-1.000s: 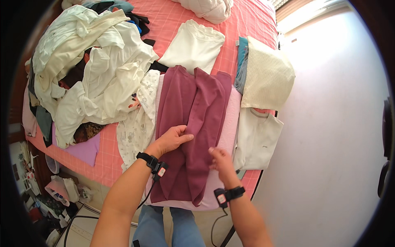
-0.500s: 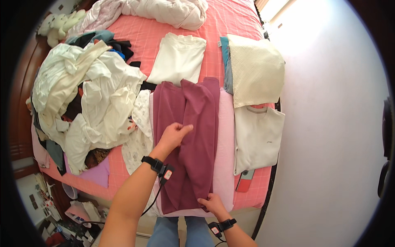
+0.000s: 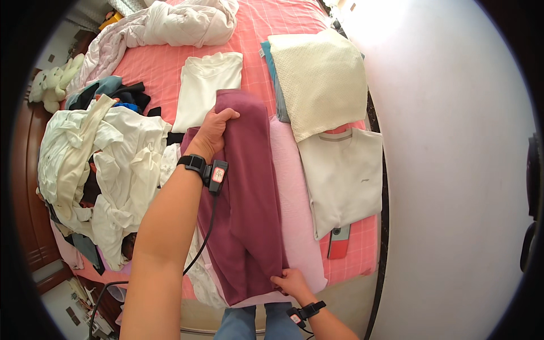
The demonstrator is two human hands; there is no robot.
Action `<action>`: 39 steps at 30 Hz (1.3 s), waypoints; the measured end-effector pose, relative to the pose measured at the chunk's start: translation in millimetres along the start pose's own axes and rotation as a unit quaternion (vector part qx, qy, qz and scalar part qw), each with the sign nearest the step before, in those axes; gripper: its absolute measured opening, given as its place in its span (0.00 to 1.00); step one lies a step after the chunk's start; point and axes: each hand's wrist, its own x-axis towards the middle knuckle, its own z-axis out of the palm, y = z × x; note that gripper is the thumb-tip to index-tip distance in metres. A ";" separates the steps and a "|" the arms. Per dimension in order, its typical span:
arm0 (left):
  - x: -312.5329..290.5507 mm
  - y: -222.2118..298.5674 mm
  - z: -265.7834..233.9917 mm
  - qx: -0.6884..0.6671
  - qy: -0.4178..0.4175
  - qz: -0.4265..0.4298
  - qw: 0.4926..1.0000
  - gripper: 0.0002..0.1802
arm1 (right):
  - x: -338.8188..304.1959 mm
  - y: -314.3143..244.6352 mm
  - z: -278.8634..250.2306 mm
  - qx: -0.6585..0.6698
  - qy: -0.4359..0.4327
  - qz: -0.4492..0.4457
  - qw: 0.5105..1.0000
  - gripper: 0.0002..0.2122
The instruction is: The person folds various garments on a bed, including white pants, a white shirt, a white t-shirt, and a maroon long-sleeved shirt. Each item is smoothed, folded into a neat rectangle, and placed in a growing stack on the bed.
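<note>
A long maroon garment (image 3: 249, 187) lies lengthwise before me on a pink cloth (image 3: 297, 192); whether it is trousers or a top I cannot tell. My left hand (image 3: 212, 133) is closed on its layers near the far end, thumb stretched to the right. Down at the near right corner, my right hand (image 3: 290, 281) pinches the garment's edge between thumb and fingers. Past the far end lies a folded white top (image 3: 207, 85). A folded light grey top (image 3: 343, 175) is to the right.
Heaped white clothes (image 3: 124, 153) cover the left of the bed (image 3: 249, 51). A folded cream textured cloth (image 3: 320, 79) lies far right, above the grey top. A phone (image 3: 339, 242) rests near the right edge, beside a white wall (image 3: 447, 170). A quilt (image 3: 192, 22) is bunched at the back.
My left hand has moved away from me, up to the garment's far part. The garment's far right portion has shifted left. My right hand stays at the near corner. The view has also shifted.
</note>
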 end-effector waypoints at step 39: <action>-343.7 -160.9 -90.4 0.449 0.333 0.155 0.814 0.27 | -55.4 -38.3 -25.4 -0.326 0.153 -0.076 0.930 0.30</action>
